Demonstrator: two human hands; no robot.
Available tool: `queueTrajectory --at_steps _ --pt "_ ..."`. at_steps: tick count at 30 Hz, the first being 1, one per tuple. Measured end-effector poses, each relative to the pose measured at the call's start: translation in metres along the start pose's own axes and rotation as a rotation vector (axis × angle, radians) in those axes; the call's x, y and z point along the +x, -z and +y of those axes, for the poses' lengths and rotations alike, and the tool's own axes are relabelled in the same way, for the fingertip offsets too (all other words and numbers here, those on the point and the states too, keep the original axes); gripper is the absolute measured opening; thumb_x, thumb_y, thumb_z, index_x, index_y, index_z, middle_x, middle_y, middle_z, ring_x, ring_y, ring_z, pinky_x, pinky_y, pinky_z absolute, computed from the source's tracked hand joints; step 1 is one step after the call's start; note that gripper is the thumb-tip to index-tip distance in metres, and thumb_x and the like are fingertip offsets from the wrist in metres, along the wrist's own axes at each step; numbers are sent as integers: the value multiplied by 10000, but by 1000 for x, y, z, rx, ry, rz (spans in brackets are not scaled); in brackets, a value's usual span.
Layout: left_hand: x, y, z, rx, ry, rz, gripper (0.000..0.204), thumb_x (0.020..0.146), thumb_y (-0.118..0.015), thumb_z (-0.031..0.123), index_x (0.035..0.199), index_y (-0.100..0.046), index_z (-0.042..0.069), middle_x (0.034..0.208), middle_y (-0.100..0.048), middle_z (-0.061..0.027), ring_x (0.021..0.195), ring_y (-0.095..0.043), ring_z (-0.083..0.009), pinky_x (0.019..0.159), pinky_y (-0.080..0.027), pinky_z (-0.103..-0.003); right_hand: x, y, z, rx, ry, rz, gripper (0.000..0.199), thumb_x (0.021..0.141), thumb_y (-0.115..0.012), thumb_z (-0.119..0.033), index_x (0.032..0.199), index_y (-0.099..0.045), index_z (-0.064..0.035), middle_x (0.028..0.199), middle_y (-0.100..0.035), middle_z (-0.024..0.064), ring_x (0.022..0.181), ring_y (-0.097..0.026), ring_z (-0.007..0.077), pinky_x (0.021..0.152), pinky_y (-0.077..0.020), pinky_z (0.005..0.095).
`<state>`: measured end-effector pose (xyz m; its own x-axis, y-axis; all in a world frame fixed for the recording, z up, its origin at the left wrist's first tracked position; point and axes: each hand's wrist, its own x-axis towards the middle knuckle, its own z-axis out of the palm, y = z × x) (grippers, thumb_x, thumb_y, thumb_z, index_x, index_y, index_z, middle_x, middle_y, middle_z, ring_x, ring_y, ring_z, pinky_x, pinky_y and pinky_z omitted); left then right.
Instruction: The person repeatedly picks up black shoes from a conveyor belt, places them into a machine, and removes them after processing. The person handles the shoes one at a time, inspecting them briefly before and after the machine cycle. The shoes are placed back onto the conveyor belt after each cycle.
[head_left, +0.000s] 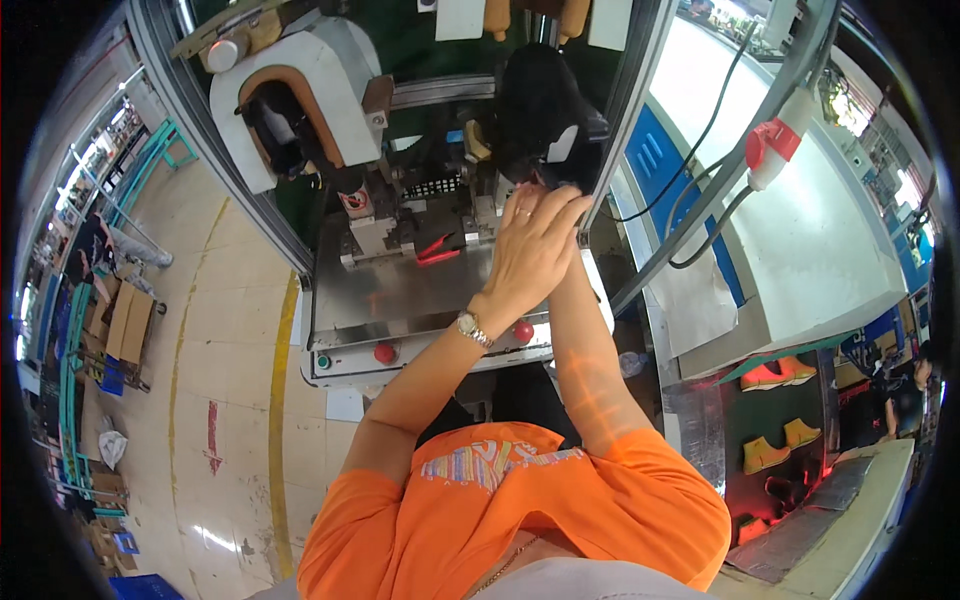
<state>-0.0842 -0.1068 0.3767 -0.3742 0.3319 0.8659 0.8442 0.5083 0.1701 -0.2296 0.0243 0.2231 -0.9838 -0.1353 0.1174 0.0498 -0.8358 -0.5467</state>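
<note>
My left hand (533,240), with a watch at its wrist, reaches to the right-hand station of the machine. Its fingers bend over the lower edge of a black piece (580,165) that looks like a shoe upper with a pale patch. Crossed behind it is my right hand (572,248); little more than its wrist shows, and its fingers are hidden. At the left station, a black and grey shoe upper (278,125) sits inside a white, brown-lined clamp (345,75). Red-handled snips (437,250) lie on the metal machine table (400,290) left of my hands.
Along the machine's front edge are a red button (385,353), another red button (523,331) and a green button (323,362). Metal posts frame both sides. A red-and-white plug connector (775,145) hangs on cables at right, above yellow shoes (766,455) on a rack.
</note>
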Motion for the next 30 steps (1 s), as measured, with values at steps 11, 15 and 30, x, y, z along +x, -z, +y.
queueTrajectory --at_steps 11,15,30 --pt "-19 4 5 88 85 -117 212 723 -606 96 932 -572 113 1109 -460 -66 920 -476 -248 816 -336 -389 9 8 11 -70 -95 63 145 814 -576 -152 917 -601 -55 834 -602 53 725 -566 149 615 -459 268" --pt "-19 3 11 105 123 -177 177 719 -611 99 891 -565 108 1123 -450 -69 901 -478 -232 796 -327 -374 6 10 13 -72 -97 75 140 806 -586 -143 913 -604 -54 831 -602 52 718 -565 147 612 -457 265" --pt "-39 57 12 -129 115 -268 209 737 -615 102 944 -582 95 1217 -460 -90 1075 -453 -301 937 -325 -419 -67 69 -8 -974 512 633 285 696 -677 -103 963 -616 -21 920 -617 68 870 -578 183 785 -444 321"
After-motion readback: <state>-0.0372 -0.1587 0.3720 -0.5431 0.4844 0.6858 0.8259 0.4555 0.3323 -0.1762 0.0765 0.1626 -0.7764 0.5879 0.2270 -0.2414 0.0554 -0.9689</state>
